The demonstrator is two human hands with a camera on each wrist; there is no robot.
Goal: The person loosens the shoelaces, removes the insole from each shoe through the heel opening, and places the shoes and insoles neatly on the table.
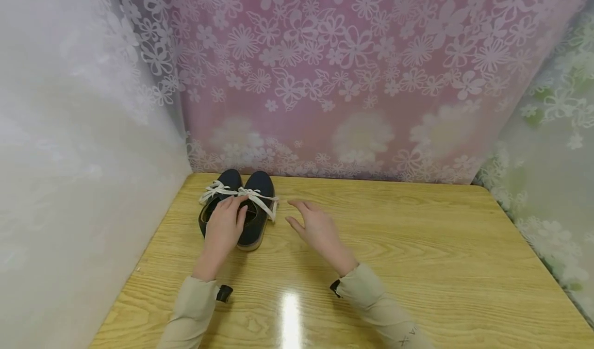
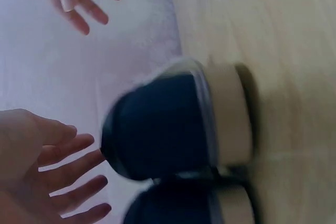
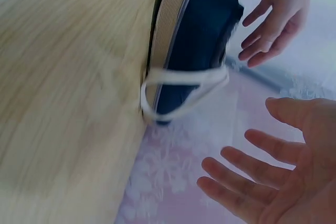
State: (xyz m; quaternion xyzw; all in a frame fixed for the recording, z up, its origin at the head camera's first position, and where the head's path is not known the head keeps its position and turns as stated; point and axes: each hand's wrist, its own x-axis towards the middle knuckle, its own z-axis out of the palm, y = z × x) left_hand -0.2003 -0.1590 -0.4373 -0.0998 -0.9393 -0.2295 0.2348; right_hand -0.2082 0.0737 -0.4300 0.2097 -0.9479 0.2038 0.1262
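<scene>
Two dark navy shoes stand side by side at the table's far left, toes toward the back curtain. White laces are tied in bows on both the left shoe (image 1: 229,178) and the right shoe (image 1: 261,183); a lace loop (image 3: 184,109) hangs over the right shoe's outer side. My left hand (image 1: 225,222) hovers above the shoe openings, fingers spread and relaxed, hiding part of the left shoe. Just right of the pair, my right hand (image 1: 317,228) is held in the air with fingers apart. Neither hand holds anything. In the left wrist view the shoes' heels (image 2: 163,129) face the camera.
The wooden table (image 1: 394,246) stretches out to the right of the shoes. A pink floral curtain (image 1: 325,81) hangs along its back edge. A white sheet (image 1: 83,173) closes off the left side, and a pale floral one (image 1: 547,148) the right.
</scene>
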